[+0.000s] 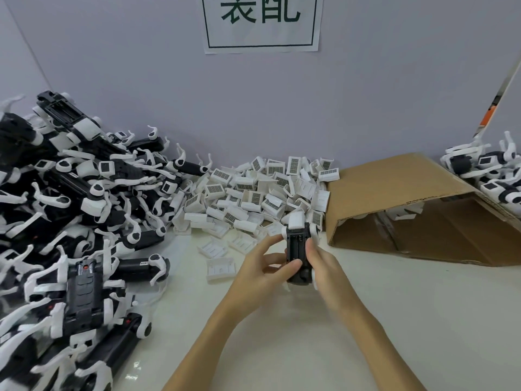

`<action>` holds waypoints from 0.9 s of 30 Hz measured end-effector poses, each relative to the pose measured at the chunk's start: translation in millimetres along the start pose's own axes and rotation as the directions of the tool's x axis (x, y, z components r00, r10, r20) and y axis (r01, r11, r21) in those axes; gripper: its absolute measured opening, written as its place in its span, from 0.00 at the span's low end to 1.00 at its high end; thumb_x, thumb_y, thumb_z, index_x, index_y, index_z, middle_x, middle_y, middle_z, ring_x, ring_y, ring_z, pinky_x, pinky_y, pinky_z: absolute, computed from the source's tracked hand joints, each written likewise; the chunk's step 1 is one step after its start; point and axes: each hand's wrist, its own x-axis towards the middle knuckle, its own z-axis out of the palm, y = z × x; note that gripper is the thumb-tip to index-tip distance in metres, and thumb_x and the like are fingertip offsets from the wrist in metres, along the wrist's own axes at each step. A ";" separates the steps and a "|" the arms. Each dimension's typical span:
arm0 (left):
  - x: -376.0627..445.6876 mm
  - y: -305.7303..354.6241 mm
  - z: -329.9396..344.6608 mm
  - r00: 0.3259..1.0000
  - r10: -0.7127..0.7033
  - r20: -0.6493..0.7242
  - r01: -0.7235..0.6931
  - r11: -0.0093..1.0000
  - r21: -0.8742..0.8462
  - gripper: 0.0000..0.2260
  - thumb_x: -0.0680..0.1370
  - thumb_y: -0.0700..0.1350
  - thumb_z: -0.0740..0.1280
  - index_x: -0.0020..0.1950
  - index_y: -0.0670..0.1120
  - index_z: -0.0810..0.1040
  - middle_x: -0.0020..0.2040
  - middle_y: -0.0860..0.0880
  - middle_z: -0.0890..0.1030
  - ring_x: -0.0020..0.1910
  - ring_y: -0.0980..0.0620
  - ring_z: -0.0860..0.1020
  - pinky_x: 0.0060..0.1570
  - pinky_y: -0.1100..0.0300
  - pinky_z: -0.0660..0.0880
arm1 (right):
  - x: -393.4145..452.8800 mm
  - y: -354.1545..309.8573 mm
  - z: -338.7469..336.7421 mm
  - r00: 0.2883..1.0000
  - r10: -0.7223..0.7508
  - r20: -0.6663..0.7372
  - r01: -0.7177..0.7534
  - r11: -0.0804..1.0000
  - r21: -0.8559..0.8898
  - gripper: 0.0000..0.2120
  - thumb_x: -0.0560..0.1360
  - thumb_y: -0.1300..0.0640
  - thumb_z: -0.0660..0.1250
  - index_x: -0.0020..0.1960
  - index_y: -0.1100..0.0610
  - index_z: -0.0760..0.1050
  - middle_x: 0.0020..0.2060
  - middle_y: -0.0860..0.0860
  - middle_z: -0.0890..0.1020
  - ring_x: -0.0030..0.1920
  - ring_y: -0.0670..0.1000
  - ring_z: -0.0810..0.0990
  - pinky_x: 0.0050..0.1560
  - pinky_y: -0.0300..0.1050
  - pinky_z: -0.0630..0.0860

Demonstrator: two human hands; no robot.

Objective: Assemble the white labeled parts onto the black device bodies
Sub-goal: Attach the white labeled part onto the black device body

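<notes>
A black device body (298,251) stands nearly upright between the two hands, its open battery bay facing the camera and a white cap (296,220) sitting on its top end. The left hand (263,268) grips it from the left, thumb curled across the lower front and fingertips reaching the upper left edge; the right hand (324,263) holds the right side with its fingers curled round the body. Just beyond the hands lies a heap of white labeled parts (253,193), many showing printed barcode stickers, with a few strays (220,268) lying open side up on the desk close to the left hand. Far to the left of the hands a large pile of black-and-white devices (70,221) covers that side of the desk and runs down to the near edge. To the right of the hands a cardboard box (408,210) lies tipped on its side, mouth toward the camera, touching the heap of white parts. Past the box, at the far right, is a smaller pile of devices (490,173). The pale desk (310,334) is bare beneath the forearms and to the right front of them. Behind everything rises a grey-lilac wall (141,66) carrying a paper sign (262,24) with large dark characters in a frame.
</notes>
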 end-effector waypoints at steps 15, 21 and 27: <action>-1.0 4.7 -26.2 1.000 0.012 0.001 -0.012 0.996 -0.083 0.25 0.81 0.64 0.69 0.76 0.55 0.76 0.64 0.55 0.84 0.65 0.55 0.81 0.67 0.52 0.72 | -6.1 -15.1 -12.9 0.967 0.032 0.251 -0.057 0.994 0.093 0.33 0.78 0.29 0.62 0.57 0.57 0.87 0.41 0.54 0.81 0.38 0.49 0.76 0.40 0.40 0.72; -5.0 9.4 -39.8 0.991 0.043 0.126 -0.017 0.980 -0.199 0.25 0.83 0.61 0.70 0.73 0.47 0.80 0.62 0.44 0.84 0.59 0.45 0.80 0.64 0.57 0.74 | -0.8 -11.9 -1.9 0.953 0.172 0.251 -0.241 0.928 0.282 0.36 0.79 0.29 0.60 0.56 0.60 0.87 0.49 0.61 0.86 0.37 0.51 0.80 0.46 0.46 0.72; 0.3 12.3 -44.9 0.956 0.013 -0.293 -0.114 0.937 -0.330 0.21 0.78 0.59 0.73 0.61 0.45 0.88 0.59 0.44 0.87 0.59 0.48 0.85 0.60 0.55 0.77 | 6.2 10.7 22.7 0.997 0.002 -0.076 0.008 0.991 0.133 0.20 0.86 0.46 0.57 0.63 0.56 0.81 0.53 0.57 0.88 0.54 0.58 0.87 0.57 0.51 0.82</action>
